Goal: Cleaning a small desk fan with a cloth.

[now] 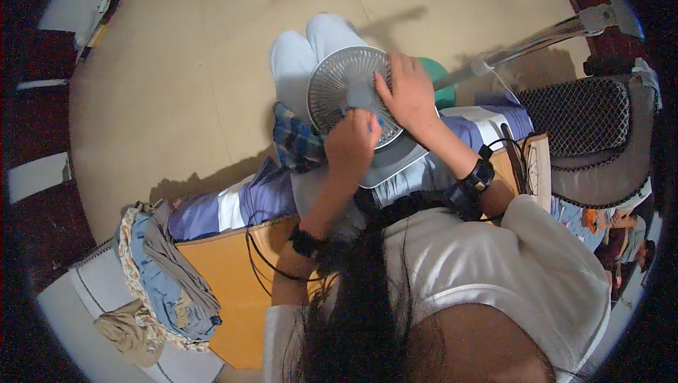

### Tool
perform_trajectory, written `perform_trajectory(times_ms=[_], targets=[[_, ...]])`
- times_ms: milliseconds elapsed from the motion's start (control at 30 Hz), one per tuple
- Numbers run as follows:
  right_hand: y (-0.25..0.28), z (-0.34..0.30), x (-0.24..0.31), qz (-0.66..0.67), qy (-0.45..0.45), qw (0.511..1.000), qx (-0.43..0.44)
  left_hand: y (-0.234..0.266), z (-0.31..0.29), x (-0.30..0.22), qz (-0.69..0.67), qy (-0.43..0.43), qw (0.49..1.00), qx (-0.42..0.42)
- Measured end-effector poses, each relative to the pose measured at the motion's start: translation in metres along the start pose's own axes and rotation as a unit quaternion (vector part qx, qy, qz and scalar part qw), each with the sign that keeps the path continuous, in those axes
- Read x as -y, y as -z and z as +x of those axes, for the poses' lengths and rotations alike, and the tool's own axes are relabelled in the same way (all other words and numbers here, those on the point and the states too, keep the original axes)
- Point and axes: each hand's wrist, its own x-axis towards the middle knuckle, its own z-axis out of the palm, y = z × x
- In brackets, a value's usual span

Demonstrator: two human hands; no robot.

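Note:
A round fan [330, 86] with a pale ribbed grille and a grey hub rests on my lap, its grille facing up. My left hand [353, 136] is closed over the lower part of the grille, just below the hub. Small blue bits peek out beside its fingers; what they belong to is hidden. At the fan's right edge my right hand [409, 93] holds the rim, thumb on the grille and fingers bent over the edge. A blue plaid cloth [296, 139] lies on my lap to the left of the fan.
Folded clothes [166, 273] are piled at my left on the seat with an orange-tan panel [229, 291]. To the right stand a black mesh seat [579, 118] and a slanting metal pole [522, 50]. A green round object [432, 72] sits behind my right hand.

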Motion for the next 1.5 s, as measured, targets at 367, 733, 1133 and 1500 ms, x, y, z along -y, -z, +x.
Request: perform_trajectory(times_ms=[367, 733, 1133, 1500], targets=[[0.001, 0.005, 0.003, -0.01, -0.018, 1.0, 0.005, -0.01, 0.064, 0.054, 0.018, 0.022, 0.999, -0.034], [-0.003, 0.0, -0.002, -0.002, -0.012, 1.0, 0.008, -0.005, 0.019, 0.007, -0.038, -0.034, 0.999, -0.017], [-0.002, 0.006, 0.003, 0.014, -0.018, 1.0, -0.002, -0.018, 0.068, 0.028, 0.021, -0.117, 0.99, -0.082], [-0.002, -0.001, -0.007, 0.034, -0.046, 0.998, 0.018, -0.024, 0.041, 0.006, -0.023, -0.117, 0.992, -0.03]])
